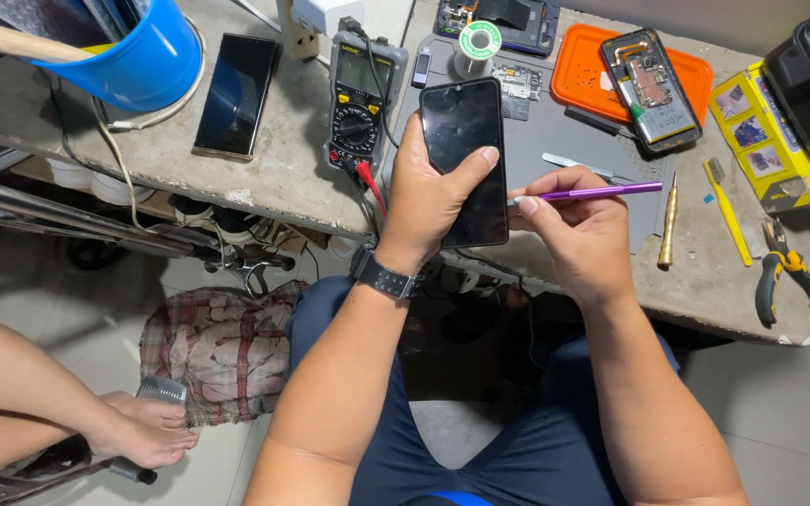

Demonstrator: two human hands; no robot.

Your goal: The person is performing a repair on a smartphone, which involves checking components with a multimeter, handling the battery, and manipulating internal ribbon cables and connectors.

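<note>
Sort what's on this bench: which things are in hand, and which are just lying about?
In hand: black phone in left hand; purple tool in right hand.
Lying about: multimeter, second phone, opened phone on orange tray, pliers, yellow brush.

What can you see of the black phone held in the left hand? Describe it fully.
The black phone is a slim slab with rounded corners and a dark, glossy, unlit screen facing up. It stands lengthwise above the bench edge, gripped in the left hand, thumb across its right edge. The right hand beside it holds a purple tool.
</note>
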